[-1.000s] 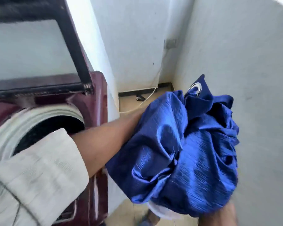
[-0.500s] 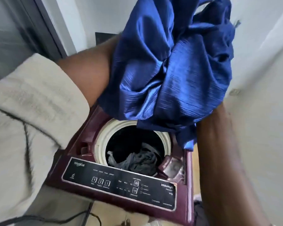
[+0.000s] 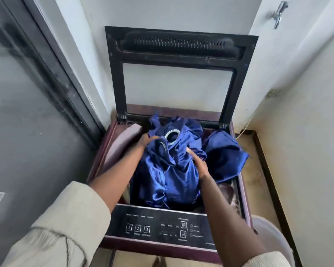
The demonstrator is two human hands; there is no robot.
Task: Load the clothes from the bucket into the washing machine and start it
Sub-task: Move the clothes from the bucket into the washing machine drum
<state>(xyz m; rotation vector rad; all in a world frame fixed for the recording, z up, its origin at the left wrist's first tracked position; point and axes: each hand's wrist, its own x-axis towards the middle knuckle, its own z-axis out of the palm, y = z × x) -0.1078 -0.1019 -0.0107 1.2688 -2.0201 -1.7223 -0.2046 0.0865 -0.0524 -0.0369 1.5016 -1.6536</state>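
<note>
A maroon top-loading washing machine stands in the corner with its lid raised against the wall. A bundle of shiny blue curtain cloth with metal eyelets fills the drum opening, and one fold spills over the right rim. My left hand grips the cloth at its upper left. My right hand presses on the cloth from the right. The drum and anything inside it are hidden under the cloth. The black control panel lies at the front.
A pale bucket rim shows at the lower right beside the machine. A dark glass door runs along the left. White walls close in behind and to the right, with a tap high up. A white cable hangs by the floor.
The blue cloth was held up above the open drum; it now sits down in the opening with both hands on it. The view now looks straight down at the machine.
</note>
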